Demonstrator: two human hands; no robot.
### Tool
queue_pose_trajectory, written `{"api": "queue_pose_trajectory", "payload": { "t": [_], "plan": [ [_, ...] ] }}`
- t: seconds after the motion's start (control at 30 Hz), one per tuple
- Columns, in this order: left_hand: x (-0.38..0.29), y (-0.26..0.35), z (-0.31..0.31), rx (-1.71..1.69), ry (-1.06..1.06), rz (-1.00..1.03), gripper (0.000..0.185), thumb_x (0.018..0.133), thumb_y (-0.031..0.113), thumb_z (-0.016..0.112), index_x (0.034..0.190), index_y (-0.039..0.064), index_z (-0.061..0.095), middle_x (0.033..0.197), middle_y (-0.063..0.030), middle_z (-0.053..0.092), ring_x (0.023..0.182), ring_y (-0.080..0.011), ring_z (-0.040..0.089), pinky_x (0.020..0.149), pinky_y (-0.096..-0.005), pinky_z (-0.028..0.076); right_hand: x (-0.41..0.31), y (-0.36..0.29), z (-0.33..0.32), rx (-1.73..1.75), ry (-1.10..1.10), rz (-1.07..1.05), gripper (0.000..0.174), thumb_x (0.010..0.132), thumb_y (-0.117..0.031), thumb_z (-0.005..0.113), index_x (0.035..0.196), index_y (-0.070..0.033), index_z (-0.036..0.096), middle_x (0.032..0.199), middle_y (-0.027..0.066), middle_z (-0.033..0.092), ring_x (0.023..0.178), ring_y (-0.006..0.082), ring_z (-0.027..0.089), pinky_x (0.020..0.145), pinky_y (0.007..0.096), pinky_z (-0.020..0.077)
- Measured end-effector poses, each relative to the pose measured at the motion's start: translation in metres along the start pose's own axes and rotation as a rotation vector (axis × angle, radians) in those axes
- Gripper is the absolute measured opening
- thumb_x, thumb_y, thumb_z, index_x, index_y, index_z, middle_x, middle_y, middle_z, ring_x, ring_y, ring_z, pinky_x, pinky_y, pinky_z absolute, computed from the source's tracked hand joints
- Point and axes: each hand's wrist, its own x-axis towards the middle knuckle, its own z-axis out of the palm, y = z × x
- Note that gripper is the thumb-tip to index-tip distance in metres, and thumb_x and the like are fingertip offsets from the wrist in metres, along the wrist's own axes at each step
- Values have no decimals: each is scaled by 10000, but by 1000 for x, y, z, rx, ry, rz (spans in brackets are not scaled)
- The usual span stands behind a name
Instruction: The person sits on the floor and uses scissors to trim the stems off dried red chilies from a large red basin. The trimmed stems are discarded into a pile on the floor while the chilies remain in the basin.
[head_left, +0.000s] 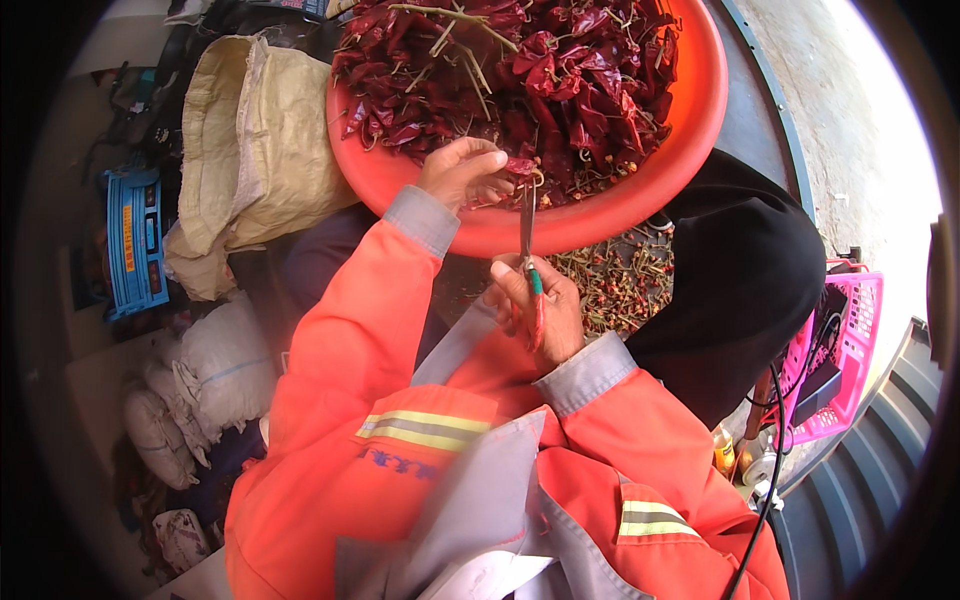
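My left hand (466, 174) holds a dried red chili pepper (519, 166) by its body over the near rim of a large orange-red plastic basin (570, 232). In my right hand (551, 311) is a pair of scissors (529, 232) with green and red wrapped handles, the blades pointing up at the chili's curved stem end. Whether the blades touch the stem cannot be told. A heap of dried red chilies (480, 75) fills the basin, with a few bare stalks (465, 56) lying on top.
Cut stems (619, 281) lie in a pile below the basin, between my legs. An open woven sack (292, 142) stands left of the basin, with white bundles (225, 360) and a blue plastic object (135, 244) nearby. At the right are a pink basket (859, 337) and a black cable (776, 450).
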Motion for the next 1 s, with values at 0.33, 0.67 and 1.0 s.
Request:
{"api": "queue_pose_trajectory", "payload": {
  "t": [0.33,0.67,1.0],
  "plan": [
    [-40,-12,-13,-288,30,30,194,989,194,678,1116,78,589,961,-98,725,883,-229,753,660,-293,613,6,19,0,-253,70,-251,377,915,-238,778,1150,26,646,874,32,645,790,87,582,669,265,478],
    [-63,-20,-17,-334,5,14,184,1007,215,654,1114,74,600,964,-116,727,854,-217,752,638,-283,625,6,21,-3,-347,126,-347,369,925,-162,771,1216,17,632,907,-5,643,786,61,561,676,232,470],
    [-64,-18,-23,-483,122,17,232,1014,286,648,1100,71,669,928,-103,740,810,-188,751,623,-268,636,3,17,1,-596,242,-548,400,827,-221,826,1151,-34,687,782,153,678,717,254,685,681,382,530]
  ]
}}
